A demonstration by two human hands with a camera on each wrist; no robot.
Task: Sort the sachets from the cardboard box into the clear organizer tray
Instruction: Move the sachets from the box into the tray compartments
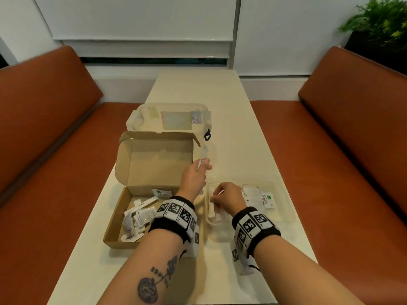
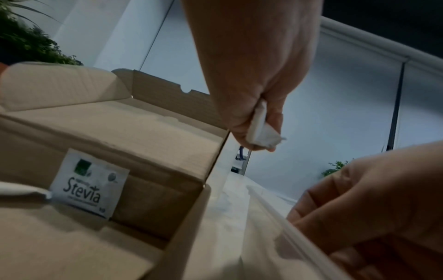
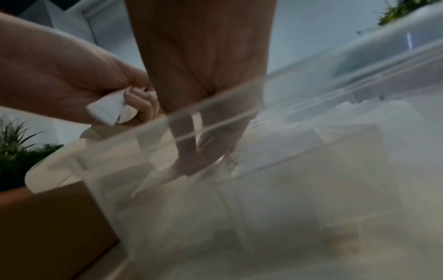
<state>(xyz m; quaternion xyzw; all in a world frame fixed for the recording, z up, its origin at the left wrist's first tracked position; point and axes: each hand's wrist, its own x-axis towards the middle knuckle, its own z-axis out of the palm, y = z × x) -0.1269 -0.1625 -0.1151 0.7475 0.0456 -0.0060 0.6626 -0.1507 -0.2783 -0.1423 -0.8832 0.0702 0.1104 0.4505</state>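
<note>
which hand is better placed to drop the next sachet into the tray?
Right. The right hand is already down inside the tray, pinching a sachet. The left hand holds its sachet beside the box, outside the tray.

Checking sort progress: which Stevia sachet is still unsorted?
The Stevia sachet leaning against the cardboard box's back wall; the other Stevia sachet already lies in the clear tray.

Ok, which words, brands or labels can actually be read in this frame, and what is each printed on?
"Stevia": white sachet leaning on the back wall inside the cardboard box.
"Stevia": sachet lying in the clear organizer tray.
"ClayG": label on the clear lidded container behind the box.
Small print on the other sachets in the box: too blurred to read.
Forearm tattoo lettering: not legible.
</note>
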